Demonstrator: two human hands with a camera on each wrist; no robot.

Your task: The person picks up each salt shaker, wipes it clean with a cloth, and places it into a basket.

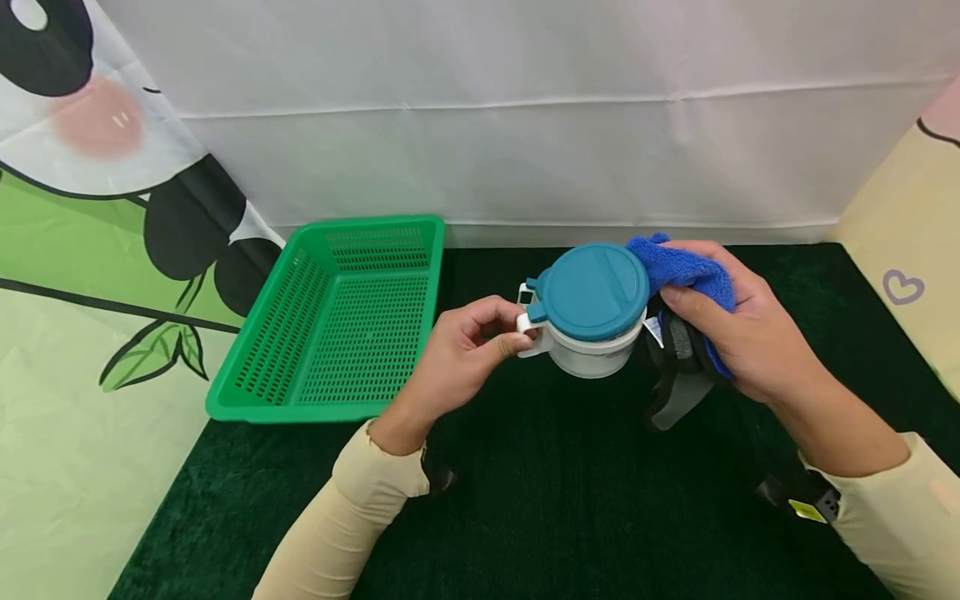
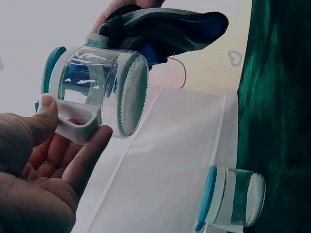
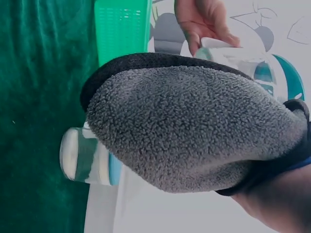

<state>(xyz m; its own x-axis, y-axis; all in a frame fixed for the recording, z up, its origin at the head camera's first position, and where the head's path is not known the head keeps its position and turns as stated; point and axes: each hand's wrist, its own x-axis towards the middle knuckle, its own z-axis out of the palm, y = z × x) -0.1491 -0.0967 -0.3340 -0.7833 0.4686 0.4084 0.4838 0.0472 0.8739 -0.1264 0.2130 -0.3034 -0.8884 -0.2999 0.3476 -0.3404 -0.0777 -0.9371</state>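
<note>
My left hand [image 1: 461, 354] grips the white handle [image 2: 80, 121] of a clear glass jar [image 2: 92, 77] with a teal lid [image 1: 592, 292]. The jar is held up off the table. In my right hand [image 1: 738, 329] is a cloth [image 1: 686, 271], blue on one side and grey on the other, which meets the jar's right side near the lid. That cloth covers much of the right wrist view, hiding most of the right hand there. A second lidded jar [image 2: 238, 196] stands on the table; the head view shows little of it behind the held one.
A green perforated plastic basket [image 1: 330, 412] sits at the left of the dark green tabletop [image 1: 525, 500]. White fabric [image 1: 510, 167] hangs along the back edge, with printed cartoon sheets at both sides.
</note>
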